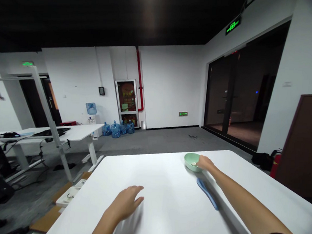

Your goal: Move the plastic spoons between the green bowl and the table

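Note:
A white table [167, 175] fills the lower half of the view. My left hand [126, 203] lies flat on it near the front, fingers together and stretched out, holding nothing. My right arm reaches far across to a pale green bowl [190, 160] at the back of the table. My right hand [205, 163] is closed on the bowl's right rim, and a small pale thing shows by the fingertips inside the bowl. A blue spoon-like utensil [206, 193] lies on the table just under my right forearm.
Left of the table stand a white desk [73, 132] with cables and a slanted white frame post [50, 123]. Cardboard and a white box [68, 196] lie on the grey floor. Blue water jugs [117, 129] line the far wall. Dark glass doors [238, 102] are on the right.

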The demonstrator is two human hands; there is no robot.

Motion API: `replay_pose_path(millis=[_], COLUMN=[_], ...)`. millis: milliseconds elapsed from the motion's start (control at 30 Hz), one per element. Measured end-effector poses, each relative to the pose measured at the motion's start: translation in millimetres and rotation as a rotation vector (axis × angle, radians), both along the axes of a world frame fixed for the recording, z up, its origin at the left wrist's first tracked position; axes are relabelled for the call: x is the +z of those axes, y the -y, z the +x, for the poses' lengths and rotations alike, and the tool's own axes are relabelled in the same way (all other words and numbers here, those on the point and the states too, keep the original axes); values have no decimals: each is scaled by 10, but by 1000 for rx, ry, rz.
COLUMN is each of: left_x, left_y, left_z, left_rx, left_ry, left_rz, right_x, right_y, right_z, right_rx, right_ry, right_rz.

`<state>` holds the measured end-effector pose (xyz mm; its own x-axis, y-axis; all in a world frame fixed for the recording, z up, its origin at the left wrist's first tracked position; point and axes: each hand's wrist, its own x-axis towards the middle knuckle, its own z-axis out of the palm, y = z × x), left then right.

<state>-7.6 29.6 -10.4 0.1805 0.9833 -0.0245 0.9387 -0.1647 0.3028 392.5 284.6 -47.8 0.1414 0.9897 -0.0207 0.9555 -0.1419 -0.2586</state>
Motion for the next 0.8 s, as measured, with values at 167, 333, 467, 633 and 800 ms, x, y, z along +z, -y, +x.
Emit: replay_pose_path(millis=[167,333,467,633,800], left_x=[3,36,57,48,43], left_y=[16,74,122,168,222], left_z=[12,29,52,52,20], left_rx=[-2,-21,-21,-32,-39], left_ry=[4,-3,-25,-42,-39], left_rz=[-4,-5,-2,0,11], right_x=[155,437,616,673,413], right_y=[192,587,996,1465,1647], right_z=[-15,29,85,18,-133], right_rx=[9,25,95,187,253], right_ry=[-7,4,-21,-70,-98], right_rz=[-15,-9,-17,-76,-161])
